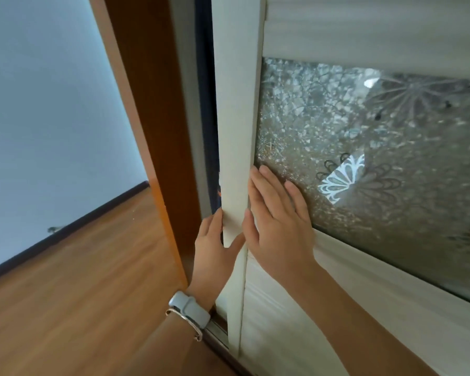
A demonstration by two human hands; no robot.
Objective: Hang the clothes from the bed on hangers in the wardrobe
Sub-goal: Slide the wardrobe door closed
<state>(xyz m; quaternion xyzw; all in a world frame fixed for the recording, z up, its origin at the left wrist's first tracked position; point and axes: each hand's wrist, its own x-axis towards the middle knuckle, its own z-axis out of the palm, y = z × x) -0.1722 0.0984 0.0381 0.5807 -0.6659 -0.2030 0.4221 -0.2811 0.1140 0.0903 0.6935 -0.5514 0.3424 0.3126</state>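
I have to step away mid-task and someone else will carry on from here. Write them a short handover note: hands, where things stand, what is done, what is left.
Left hand: fingers hooked round the edge of the wardrobe's sliding door, thumb on its front. It wears a wrist band.
Right hand: open, flat against the door frame and the patterned glass panel.
Door: only a narrow dark gap shows beside it, so the wardrobe is barely open.
Clothes, hangers, bed: none in view.
Done: nothing visible beyond gripping the door.
Left: probably slide the door open, fetch clothes from the bed, hang them inside.
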